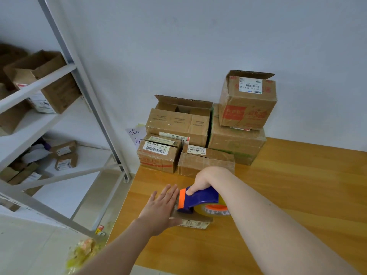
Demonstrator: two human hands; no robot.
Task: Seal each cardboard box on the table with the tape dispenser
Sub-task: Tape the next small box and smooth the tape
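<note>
Wooden table (297, 195), front-left: small flat brown cardboard box (195, 223).
We find left hand (158, 207) flat on its left end, fingers straight; right hand (204, 179) grips blue-and-orange tape dispenser (200, 197) atop it.

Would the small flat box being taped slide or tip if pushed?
The small flat box probably slides easily: it is thin, the table looks smooth, and the left hand presses on it. Low and wide, it seems unlikely to tip.
</note>
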